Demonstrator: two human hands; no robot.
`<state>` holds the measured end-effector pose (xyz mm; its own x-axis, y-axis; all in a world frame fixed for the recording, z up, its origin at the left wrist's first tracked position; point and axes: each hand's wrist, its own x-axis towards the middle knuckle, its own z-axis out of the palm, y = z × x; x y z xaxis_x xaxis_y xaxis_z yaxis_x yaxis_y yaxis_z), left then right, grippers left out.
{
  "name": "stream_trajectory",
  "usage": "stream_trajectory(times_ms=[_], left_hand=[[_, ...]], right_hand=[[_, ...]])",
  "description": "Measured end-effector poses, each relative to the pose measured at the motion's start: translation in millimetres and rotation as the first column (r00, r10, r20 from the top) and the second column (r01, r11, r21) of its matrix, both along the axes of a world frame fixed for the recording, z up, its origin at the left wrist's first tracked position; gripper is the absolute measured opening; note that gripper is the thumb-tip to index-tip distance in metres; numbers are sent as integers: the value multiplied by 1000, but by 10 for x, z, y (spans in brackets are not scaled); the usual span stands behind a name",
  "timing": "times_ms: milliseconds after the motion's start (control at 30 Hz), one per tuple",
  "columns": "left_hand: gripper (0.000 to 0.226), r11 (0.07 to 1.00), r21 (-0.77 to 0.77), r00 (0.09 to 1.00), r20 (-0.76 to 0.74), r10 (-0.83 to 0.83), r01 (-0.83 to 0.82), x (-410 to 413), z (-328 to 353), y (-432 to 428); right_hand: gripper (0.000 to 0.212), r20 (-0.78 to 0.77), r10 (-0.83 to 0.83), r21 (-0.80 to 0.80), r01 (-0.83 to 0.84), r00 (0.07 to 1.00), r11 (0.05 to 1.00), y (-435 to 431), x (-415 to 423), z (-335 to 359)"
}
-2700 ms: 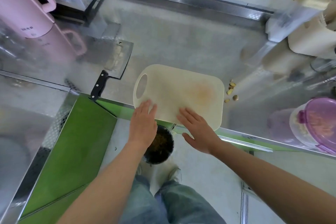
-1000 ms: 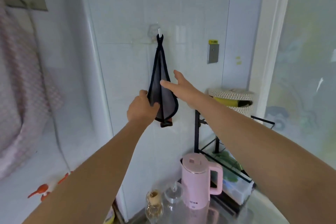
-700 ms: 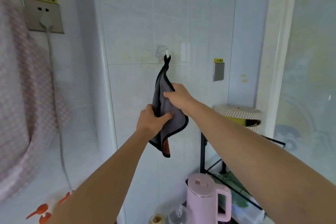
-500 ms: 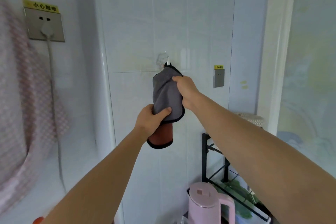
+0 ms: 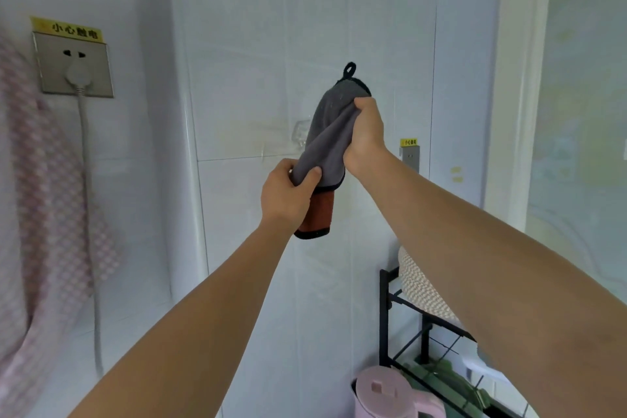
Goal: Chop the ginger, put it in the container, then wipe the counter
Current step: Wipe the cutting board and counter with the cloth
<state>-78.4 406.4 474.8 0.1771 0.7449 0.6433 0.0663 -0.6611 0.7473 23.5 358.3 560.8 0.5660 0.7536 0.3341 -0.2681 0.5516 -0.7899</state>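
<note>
Far left of the wall hook, a pink checked towel is seen hanging. Next to it, left of the hook and higher, a wall socket is fitted with a white plug in it; the cable is run straight down. Above the socket a yellow label is read as "小心触电".

The left hand is held just below the hook. Its fingers are curled and its thumb is pressed over a fold of the grey cleaning cloth, so the cloth's lower part is pinched. The rust-red reverse side is shown hanging under that hand.

The cloth is held in front of the hook and just right of it. Its hanging loop is up above the hook and appears free of it. The long axis is run from the loop at upper right down to the red end at lower left, close to vertical.

The right hand, just right of the hook, is closed around the cloth's upper part below the loop. Both hands are on the cloth: the right at the loop end, the left at the low end. The next move is judged to be a carry downward.

Right of the hook, a small metal plate is topped by a yellow label, too small to be read for sure. Lower right of the hook a woven basket is set on a black rack, with a pink kettle below; no brand is legible. Counter, ginger and container are not in view.
</note>
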Motion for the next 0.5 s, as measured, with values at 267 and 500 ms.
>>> stream_trajectory(times_ms=[267, 500], left_hand=[[26, 933, -287, 964, -82, -251, 219, 147, -638, -118], [50, 613, -690, 842, -9, -540, 385, 448, -1678, -756]], right_hand=[[26, -76, -31, -207, 14, 997, 978, -70, 304, -840], [26, -240, -81, -391, -20, 967, 920, -791, 547, -2105]])
